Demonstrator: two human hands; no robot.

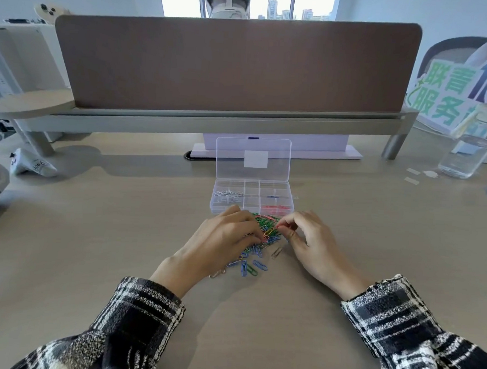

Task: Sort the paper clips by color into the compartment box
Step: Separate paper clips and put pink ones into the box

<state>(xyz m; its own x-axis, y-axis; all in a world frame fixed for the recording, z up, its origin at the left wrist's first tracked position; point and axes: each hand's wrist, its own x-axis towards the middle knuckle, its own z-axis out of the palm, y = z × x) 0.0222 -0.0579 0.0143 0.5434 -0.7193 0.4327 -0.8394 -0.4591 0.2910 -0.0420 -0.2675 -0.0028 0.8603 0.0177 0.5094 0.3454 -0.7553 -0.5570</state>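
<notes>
pile (254, 258): mixed paper clips lay between both hands
left hand (220, 239): fingers curled onto the pile, couldn't tell if gripping
right hand (309, 240): pinched a red clip (281, 227)
compartment box (251, 202): just beyond the pile, with the sorted reds (275, 207) straight ahead of the right fingertips, so that hand was nearer

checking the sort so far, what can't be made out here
1. Head view: the left hand covers part of the clip pile; whether it holds a clip is unclear.
2. Head view: fingertips of the right hand mostly hide the red clip it pinches.
3. Head view: clip counts in the compartment box are too small, blurred.
</notes>
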